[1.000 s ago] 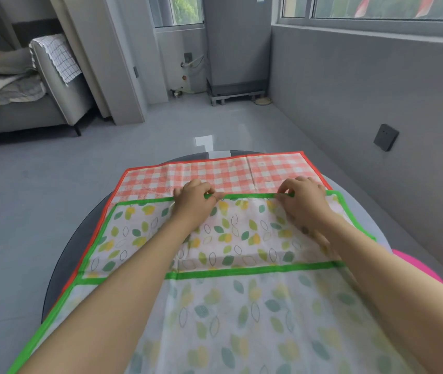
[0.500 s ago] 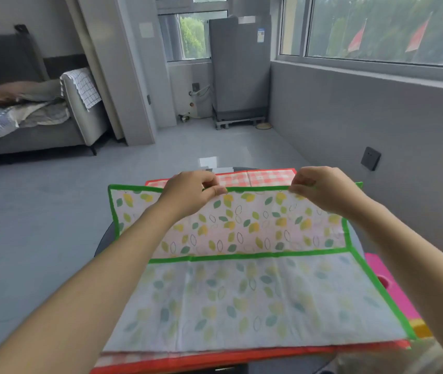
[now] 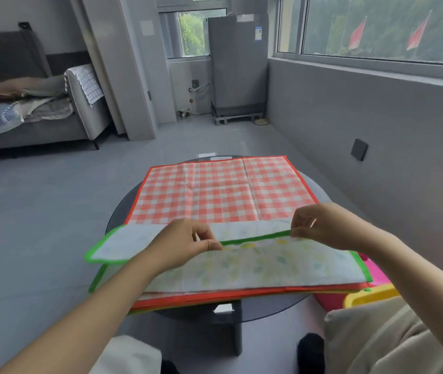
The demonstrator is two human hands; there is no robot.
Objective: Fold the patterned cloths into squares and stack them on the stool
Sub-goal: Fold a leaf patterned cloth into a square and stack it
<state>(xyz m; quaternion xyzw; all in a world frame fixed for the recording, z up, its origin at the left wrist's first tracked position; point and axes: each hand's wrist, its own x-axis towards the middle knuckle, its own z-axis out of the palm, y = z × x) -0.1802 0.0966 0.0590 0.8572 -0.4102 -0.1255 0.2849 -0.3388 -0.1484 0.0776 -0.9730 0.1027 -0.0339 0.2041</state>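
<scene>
Left hand (image 3: 185,245) and right hand (image 3: 323,225) pinch green hem of thin leaf-print cloth (image 3: 255,263), lifted above red checked cloth (image 3: 223,190) on round dark table (image 3: 119,211). Cloth looks light, limp, sags; you keep grip at hem.

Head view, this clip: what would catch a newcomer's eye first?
The two hands at centre: the left hand and right hand each pinch the green border of a leaf-print cloth, drawing its far edge toward the person in a fold. Behind it an orange checked cloth lies spread flat over a round dark table. Bright pink and yellow items peek out at the lower right; what they are is unclear.
</scene>
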